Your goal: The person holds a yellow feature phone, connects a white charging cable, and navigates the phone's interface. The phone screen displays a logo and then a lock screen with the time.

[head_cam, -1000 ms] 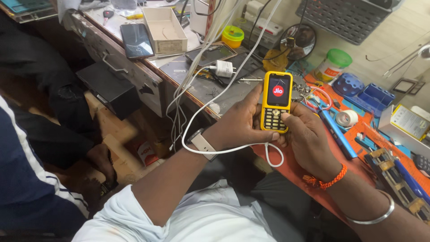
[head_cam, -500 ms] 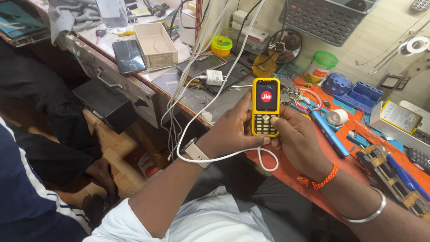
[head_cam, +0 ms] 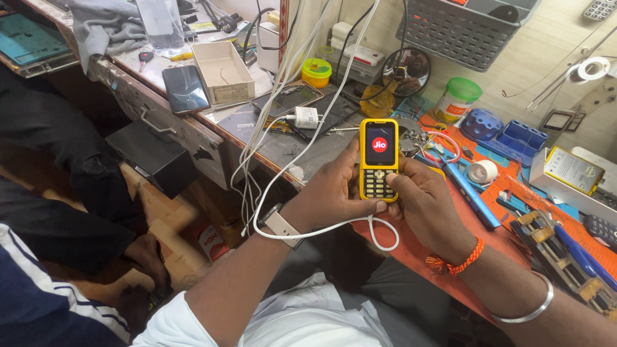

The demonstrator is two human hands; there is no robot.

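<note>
While both hands grip the yellow keypad phone [head_cam: 378, 159], left hand [head_cam: 331, 193] cradling, right hand [head_cam: 424, 202] thumbing keys; white cable [head_cam: 308, 144] plugged in; screen lit, startup seemingly underway.

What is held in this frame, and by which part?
A yellow keypad phone with a lit screen, held upright by both hands: the left hand grips its left edge, the right hand its right edge and lower corner.
</note>
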